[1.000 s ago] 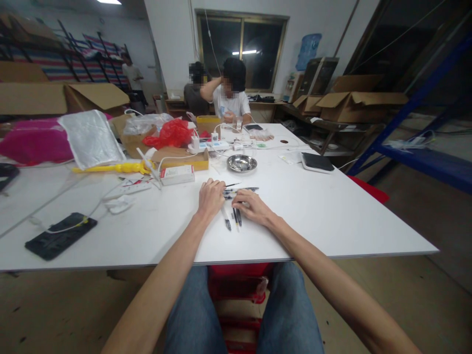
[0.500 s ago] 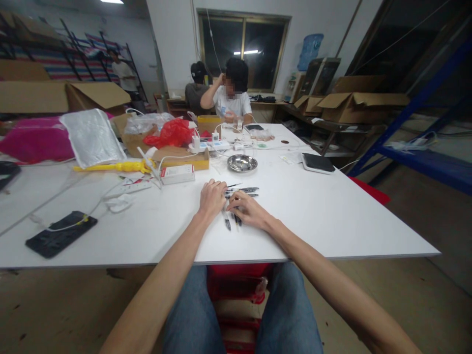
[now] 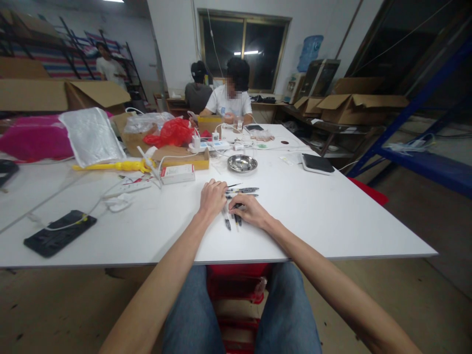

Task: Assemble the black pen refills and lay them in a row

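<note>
Several black and clear pens (image 3: 248, 190) lie on the white table in front of me, pointing to the right. Nearer my body, more pens (image 3: 227, 224) point toward the table edge, partly under my hands. My left hand (image 3: 213, 199) is closed at the left ends of the pens. A thin dark stick (image 3: 235, 185) shows beside its fingertips; what the fingers hold is hidden. Close on the right, my right hand (image 3: 246, 209) pinches a small dark piece that looks like part of a pen.
Beyond the pens stands a shiny metal bowl (image 3: 242, 163). To its left are a white box (image 3: 177, 174), a yellow tray and red plastic bag (image 3: 173, 132). A phone (image 3: 60, 233) with a cable lies at left, a black-topped device (image 3: 317, 163) at right. A person sits across the table.
My right fingers have drawn closer together around the dark piece. My left hand has hardly moved. The person across the table has lowered a raised arm; another in the background has moved left.
</note>
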The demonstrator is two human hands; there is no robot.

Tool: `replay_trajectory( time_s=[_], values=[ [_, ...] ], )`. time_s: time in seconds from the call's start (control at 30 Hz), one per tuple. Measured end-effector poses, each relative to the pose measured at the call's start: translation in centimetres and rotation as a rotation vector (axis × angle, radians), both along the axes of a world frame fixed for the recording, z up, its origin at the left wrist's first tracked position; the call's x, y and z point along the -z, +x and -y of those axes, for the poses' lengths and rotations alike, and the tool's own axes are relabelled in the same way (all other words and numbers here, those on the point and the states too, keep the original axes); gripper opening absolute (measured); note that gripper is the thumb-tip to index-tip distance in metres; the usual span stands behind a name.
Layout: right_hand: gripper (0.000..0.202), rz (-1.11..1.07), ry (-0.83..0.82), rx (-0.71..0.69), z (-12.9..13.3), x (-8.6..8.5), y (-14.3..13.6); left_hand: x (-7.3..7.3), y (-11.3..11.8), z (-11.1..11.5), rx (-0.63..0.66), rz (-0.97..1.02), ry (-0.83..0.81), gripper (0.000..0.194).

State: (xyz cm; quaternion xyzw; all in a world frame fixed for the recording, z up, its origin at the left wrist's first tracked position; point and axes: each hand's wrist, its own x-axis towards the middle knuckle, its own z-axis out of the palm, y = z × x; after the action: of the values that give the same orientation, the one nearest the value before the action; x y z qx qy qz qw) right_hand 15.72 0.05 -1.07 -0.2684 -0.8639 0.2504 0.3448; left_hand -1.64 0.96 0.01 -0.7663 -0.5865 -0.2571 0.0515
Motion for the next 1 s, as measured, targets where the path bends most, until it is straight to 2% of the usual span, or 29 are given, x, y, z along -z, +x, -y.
replay_trajectory(
  time_s=[0.17, 0.53, 0.63, 0.83, 1.0],
  values=[
    [0.008, 0.0, 0.099, -0.065, -0.3, 0.2, 0.1, 0.0, 0.0, 0.1, -0.01, -0.004, 0.004, 0.02],
    [0.021, 0.064, 0.167, -0.08, -0.4, 0.2, 0.3, 0.2, 0.0, 0.0, -0.004, -0.011, 0.025, 0.019],
    [0.02, 0.03, 0.148, 0.024, -0.4, -0.1, 0.5, 0.2, 0.0, 0.0, 0.0, -0.01, 0.024, 0.02],
    [0.025, -0.143, 0.008, 0.377, -0.9, 0.0, 1.1, 0.0, 0.1, 0.1, 0.003, -0.012, 0.002, 0.019],
    [0.023, -0.099, -0.053, 0.452, -1.0, 0.0, 1.2, 0.1, 0.2, 0.1, 0.01, -0.018, 0.011, 0.019]
  ],
)
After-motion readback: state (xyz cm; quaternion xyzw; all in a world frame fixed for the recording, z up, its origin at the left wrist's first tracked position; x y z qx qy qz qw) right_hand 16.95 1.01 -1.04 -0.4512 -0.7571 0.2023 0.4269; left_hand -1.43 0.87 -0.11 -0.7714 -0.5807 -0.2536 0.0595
